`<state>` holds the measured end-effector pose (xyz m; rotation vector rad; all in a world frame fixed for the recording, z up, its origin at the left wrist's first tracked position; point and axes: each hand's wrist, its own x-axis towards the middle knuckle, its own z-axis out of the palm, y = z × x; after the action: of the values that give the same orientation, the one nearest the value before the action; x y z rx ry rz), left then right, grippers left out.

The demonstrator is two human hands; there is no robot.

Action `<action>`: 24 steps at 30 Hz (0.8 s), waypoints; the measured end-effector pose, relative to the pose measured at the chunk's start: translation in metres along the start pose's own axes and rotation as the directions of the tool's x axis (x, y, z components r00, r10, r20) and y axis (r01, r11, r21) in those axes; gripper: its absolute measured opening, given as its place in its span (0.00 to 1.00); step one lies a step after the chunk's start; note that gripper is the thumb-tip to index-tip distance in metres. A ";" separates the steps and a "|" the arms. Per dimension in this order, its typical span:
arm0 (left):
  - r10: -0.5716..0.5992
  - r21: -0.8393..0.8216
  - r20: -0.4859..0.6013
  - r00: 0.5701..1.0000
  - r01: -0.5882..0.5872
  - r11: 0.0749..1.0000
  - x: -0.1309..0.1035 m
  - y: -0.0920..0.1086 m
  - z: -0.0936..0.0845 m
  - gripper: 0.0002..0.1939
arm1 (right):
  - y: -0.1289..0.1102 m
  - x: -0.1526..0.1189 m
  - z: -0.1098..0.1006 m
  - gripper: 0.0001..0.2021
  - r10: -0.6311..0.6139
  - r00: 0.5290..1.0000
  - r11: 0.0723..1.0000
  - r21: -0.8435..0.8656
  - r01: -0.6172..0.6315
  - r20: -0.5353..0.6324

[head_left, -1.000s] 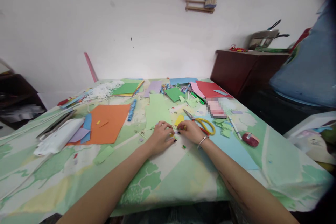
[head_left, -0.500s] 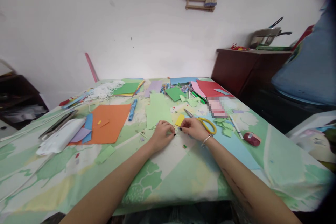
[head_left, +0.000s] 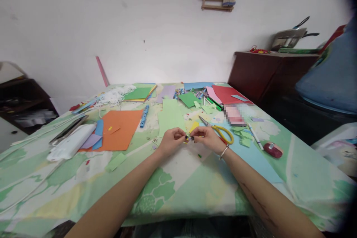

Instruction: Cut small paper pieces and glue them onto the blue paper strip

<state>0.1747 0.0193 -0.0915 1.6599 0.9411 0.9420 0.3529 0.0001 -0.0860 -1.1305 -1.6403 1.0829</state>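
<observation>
My left hand (head_left: pixel 173 141) and my right hand (head_left: pixel 206 138) meet near the middle of the table, fingertips almost touching. Both are closed in a pinch on something tiny between them, too small to name. Just beyond my right fingers lies a piece of yellow paper (head_left: pixel 194 126), partly hidden. Yellow-handled scissors (head_left: pixel 224 134) rest beside my right hand, blades pointing away to the left. Past my left hand a light green paper sheet (head_left: pixel 170 117) lies flat. A light blue sheet (head_left: pixel 255 160) reaches under my right forearm.
Orange paper (head_left: pixel 122 137), a white power strip (head_left: pixel 71 143) and a dark phone-like object (head_left: pixel 68 130) lie left. A blue marker-like stick (head_left: pixel 144 116) is nearer the middle. At right are green scraps (head_left: pixel 242 134), a white pen (head_left: pixel 255 137) and a dark red object (head_left: pixel 273 150). White string (head_left: pixel 117 95) is piled behind.
My fingertips have come closer together, with a tiny piece now between them. The view has shifted slightly, so the table's contents appear a little further right.
</observation>
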 end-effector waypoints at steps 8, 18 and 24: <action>-0.032 -0.090 0.043 0.999 0.036 0.995 0.000 -0.001 0.002 0.03 | 0.009 0.001 0.004 0.05 0.011 1.000 0.999 0.039 -0.012 0.024; -0.030 -0.080 0.085 0.996 0.037 0.996 -0.001 0.001 -0.001 0.03 | 0.007 0.000 0.003 0.06 -0.055 0.998 0.998 -0.038 0.054 -0.026; -0.039 -0.134 0.126 0.991 0.056 0.989 -0.001 0.003 -0.001 0.04 | 0.005 -0.001 0.005 0.05 -0.062 0.997 0.998 -0.021 0.061 -0.055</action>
<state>0.1738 0.0185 -0.0885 1.5533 0.8110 0.8430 0.3492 -0.0005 -0.0923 -1.1056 -1.6339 0.9900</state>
